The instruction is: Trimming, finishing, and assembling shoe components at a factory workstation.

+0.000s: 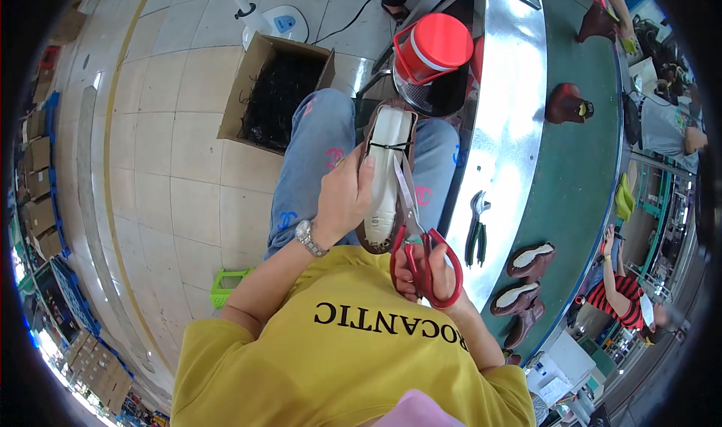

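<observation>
Shoe (385, 173): long axis runs away from the person, sole up, on the lap. Left hand (344, 197) fingers curl round its side. Right hand (435, 276) fingers fill the scissors (416, 239) loops, blades pointing up along the sole.

A single head-worn fisheye view looks steeply down from above the person's own chest and lap, close to the hands. The tiled floor (188, 164) curves away on the left, and the conveyor belt (587, 164) bends along the right, its straight edges bowing toward the dark rim.
</observation>
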`<state>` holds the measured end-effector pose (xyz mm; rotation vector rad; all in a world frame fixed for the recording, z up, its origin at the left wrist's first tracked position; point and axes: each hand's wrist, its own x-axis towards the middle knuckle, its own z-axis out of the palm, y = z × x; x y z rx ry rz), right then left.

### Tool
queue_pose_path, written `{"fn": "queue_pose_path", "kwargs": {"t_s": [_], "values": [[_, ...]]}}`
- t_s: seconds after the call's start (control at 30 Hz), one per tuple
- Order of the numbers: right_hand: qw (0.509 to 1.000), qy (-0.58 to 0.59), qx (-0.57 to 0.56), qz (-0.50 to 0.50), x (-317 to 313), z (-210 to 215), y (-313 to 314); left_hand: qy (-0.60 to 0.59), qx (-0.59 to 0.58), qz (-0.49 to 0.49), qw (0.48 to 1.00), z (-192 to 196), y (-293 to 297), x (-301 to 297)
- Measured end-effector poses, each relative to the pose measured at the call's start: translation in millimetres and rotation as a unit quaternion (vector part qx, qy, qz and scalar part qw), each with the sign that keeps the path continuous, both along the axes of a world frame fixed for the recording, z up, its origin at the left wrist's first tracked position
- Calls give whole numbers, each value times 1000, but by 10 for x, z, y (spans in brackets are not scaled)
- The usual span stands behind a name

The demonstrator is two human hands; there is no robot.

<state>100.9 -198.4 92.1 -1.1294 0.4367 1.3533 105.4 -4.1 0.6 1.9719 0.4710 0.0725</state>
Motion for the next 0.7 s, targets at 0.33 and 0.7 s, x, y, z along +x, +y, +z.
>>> {"fn": "queue_pose_path", "kwargs": {"t_s": [0.33, 0.7], "values": [[986, -149, -78, 16, -80, -227, 106, -16, 52, -16, 998, -92, 70, 1], [714, -528, -457, 57, 1205, -887, -768, -272, 349, -57, 895, -39, 240, 374]]}}
